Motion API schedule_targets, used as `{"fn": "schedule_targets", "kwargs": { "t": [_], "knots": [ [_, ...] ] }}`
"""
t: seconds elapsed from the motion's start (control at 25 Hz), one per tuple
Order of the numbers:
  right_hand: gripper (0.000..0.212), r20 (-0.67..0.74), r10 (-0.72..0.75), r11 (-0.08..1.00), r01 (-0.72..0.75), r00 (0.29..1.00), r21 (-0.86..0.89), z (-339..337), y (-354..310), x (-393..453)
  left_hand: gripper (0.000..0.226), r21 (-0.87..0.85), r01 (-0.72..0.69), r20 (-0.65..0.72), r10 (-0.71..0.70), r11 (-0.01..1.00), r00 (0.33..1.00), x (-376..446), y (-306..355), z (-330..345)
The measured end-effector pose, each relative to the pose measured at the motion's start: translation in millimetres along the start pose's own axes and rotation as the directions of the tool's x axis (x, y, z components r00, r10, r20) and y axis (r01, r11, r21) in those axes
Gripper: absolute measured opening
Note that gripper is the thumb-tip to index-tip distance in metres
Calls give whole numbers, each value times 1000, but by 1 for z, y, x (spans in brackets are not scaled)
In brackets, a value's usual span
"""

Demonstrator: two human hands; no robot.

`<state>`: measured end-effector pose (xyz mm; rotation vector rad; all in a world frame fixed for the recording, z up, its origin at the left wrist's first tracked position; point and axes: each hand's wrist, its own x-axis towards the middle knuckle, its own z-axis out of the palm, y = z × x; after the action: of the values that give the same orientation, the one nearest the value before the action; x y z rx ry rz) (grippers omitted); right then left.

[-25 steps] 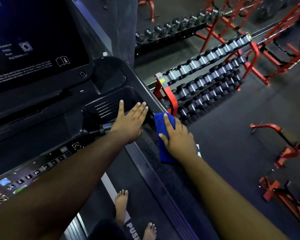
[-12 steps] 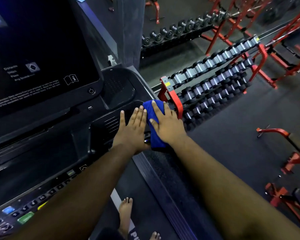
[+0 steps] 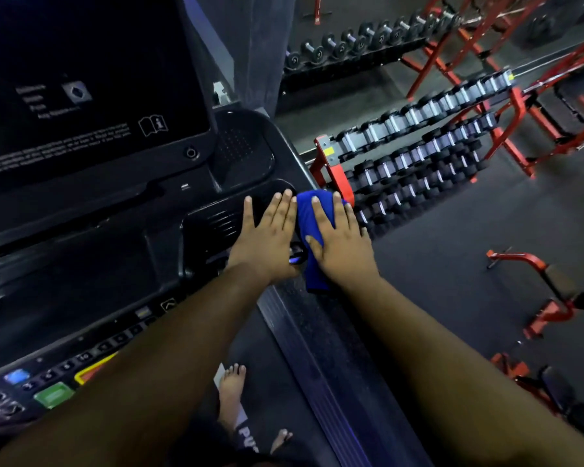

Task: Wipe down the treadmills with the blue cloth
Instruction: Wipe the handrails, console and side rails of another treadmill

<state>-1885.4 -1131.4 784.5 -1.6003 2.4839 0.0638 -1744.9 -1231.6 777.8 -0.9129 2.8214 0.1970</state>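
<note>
Right hand (image 3: 339,246) lies flat, fingers straight and slightly spread, pressing the folded blue cloth (image 3: 312,227) onto the right edge of the black plastic treadmill console (image 3: 122,251). The cloth shows between and beyond the fingers and trails below the palm. Left hand (image 3: 267,241) rests flat beside it, fingers extended and held together, thumb apart, on the console's recessed tray, holding nothing. A red steel dumbbell rack (image 3: 415,146) stands to the right.

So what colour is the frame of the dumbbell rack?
Red, clearest in the head view: the rack frame beside the treadmill.
</note>
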Motion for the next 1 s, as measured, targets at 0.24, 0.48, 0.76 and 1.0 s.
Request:
{"fn": "schedule_targets", "kwargs": {
  "t": [0.24, 0.48, 0.76, 1.0],
  "knots": [
    [75, 116, -170, 891, 203, 979, -406, 18, 41, -126, 121, 22, -78, -14, 78, 997, 997, -4, -2, 0],
    [52, 378, -321, 584, 496, 868, -642, 12, 2, -65, 114, 62, -95, -20, 97, 994, 995, -6, -3, 2],
    [55, 554, -286, 546, 608, 782, -576, 6, 38, -136, 94, 176, -346, -28, 356, 921, 934, -18, -3, 6],
    [60, 497, -228, 385, 546, 837, -744, 27, 12, -106, 92, 225, -358, -3, 368, 906, 930, -16, -1, 6]
  ]
}}
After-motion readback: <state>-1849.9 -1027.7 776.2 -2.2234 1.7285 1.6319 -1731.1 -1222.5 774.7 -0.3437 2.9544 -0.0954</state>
